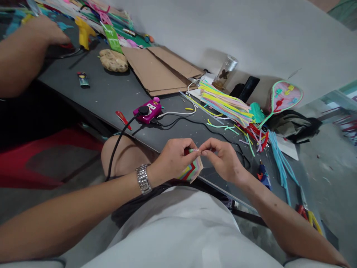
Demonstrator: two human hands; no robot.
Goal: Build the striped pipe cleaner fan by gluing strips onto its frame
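In front of my stomach, by the table's near edge, my left hand (177, 158) is closed around a striped piece of pipe cleaners (192, 172). Its rows form a zigzag in red, yellow, green and pale colours; my palm and fingers hide part of it. My right hand (224, 160) meets the left one fingertip to fingertip. Thumb and index finger pinch at the piece's upper edge, seemingly on a pale pipe cleaner end, mostly covered by the fingers.
Bundled pipe cleaners (223, 102) lie behind my hands. A purple power socket (147, 111) trails black cables. To the right are a blue glue gun (263, 175), light-blue stems (280, 163) and scissors (306, 210). Cardboard (158, 72) lies farther back. Another person's arm (30, 52) reaches in at left.
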